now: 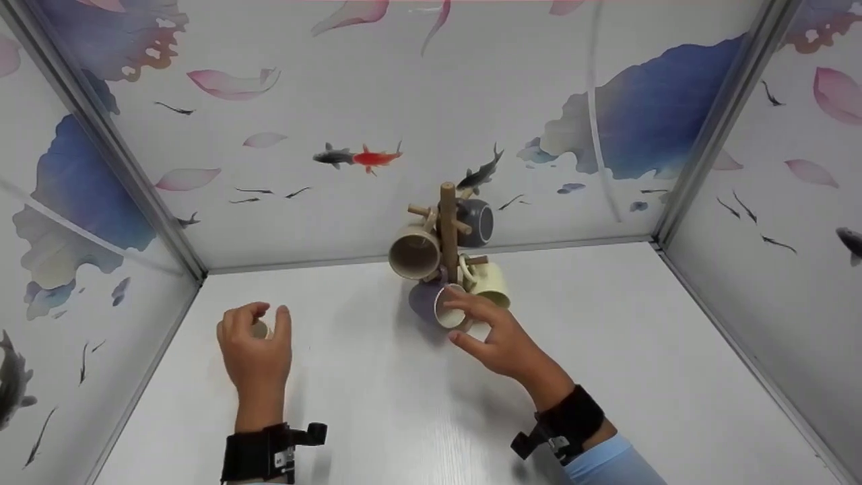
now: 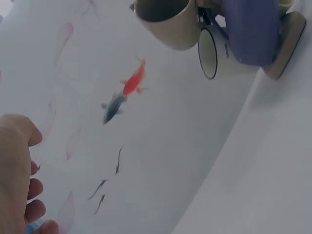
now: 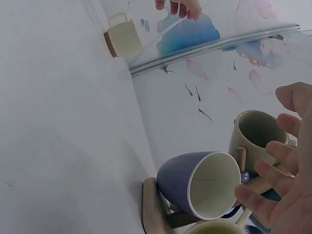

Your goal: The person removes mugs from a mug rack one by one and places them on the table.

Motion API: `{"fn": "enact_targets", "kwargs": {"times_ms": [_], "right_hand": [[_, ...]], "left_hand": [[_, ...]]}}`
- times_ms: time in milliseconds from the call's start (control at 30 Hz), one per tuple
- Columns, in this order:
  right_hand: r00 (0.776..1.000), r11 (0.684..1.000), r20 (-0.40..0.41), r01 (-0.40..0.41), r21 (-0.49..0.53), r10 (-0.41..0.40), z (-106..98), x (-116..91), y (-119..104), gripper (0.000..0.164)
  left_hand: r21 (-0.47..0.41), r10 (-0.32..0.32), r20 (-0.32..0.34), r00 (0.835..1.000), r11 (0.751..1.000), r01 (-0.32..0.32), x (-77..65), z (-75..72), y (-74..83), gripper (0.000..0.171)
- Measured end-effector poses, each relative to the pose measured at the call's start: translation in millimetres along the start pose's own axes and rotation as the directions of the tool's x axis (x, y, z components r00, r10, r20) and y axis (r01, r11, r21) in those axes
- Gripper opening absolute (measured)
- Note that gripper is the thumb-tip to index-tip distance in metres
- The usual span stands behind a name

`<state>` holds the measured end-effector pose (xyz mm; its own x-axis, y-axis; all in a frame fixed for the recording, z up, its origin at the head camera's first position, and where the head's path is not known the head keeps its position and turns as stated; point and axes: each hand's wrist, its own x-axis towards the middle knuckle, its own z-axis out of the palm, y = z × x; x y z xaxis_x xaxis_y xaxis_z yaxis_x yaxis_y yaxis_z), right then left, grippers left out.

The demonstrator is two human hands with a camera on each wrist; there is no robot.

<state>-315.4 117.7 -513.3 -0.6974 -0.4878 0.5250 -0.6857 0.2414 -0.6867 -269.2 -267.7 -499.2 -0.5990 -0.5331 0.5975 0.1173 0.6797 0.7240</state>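
My left hand (image 1: 256,347) is over the left part of the table with its fingers loosely bent. Below it stands a cream mug with a brown base (image 3: 124,39), apart from the hand in the right wrist view and mostly hidden under it in the head view. My right hand (image 1: 495,337) is spread beside a wooden mug tree (image 1: 448,232). Its fingertips overlap the white-lined mouth of a purple mug (image 1: 425,302) on a lower peg. Also hanging there are a beige mug (image 1: 414,252), a dark grey mug (image 1: 477,222) and a pale yellow mug (image 1: 493,283).
The mug tree's wooden base (image 3: 155,207) rests on the white table (image 1: 377,404), close to the back wall (image 1: 303,222). Printed panels with metal corner posts (image 1: 714,121) enclose the table at the back and both sides.
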Motion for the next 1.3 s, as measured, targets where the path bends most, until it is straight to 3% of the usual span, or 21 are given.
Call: {"fn": "enact_targets", "kwargs": {"times_ms": [133,333,533,667,900,1300], "right_hand": [[0.998,0.998,-0.031,-0.052,0.019,0.052,-4,2,-3,0.063],[0.994,0.995,-0.041,-0.101,0.018,0.101,-8,6,-3,0.066],[0.991,0.992,-0.041,-0.125,-0.004,0.125,-13,13,-2,0.065],[0.988,0.989,-0.049,-0.145,-0.018,0.144,-15,17,-2,0.062],[0.984,0.985,-0.053,-0.172,-0.012,0.171,-16,22,2,0.059],[0.985,0.987,-0.062,-0.161,0.001,0.161,-20,25,7,0.058]], "left_hand": [[-0.075,0.057,0.140,0.989,0.996,-0.047,-6.5,24.2,19.1,0.035],[-0.109,0.079,0.352,0.933,0.993,-0.043,-14.2,58.8,44.2,0.057],[-0.103,0.113,0.444,0.889,0.992,-0.075,-17.0,85.8,67.2,0.082],[-0.080,0.147,0.463,0.874,0.989,-0.124,-17.7,102.2,83.4,0.096],[-0.053,0.205,0.421,0.884,0.978,-0.202,-22.1,130.7,107.2,0.102],[0.040,0.108,0.407,0.907,0.990,-0.136,-25.5,156.9,128.6,0.105]]}}
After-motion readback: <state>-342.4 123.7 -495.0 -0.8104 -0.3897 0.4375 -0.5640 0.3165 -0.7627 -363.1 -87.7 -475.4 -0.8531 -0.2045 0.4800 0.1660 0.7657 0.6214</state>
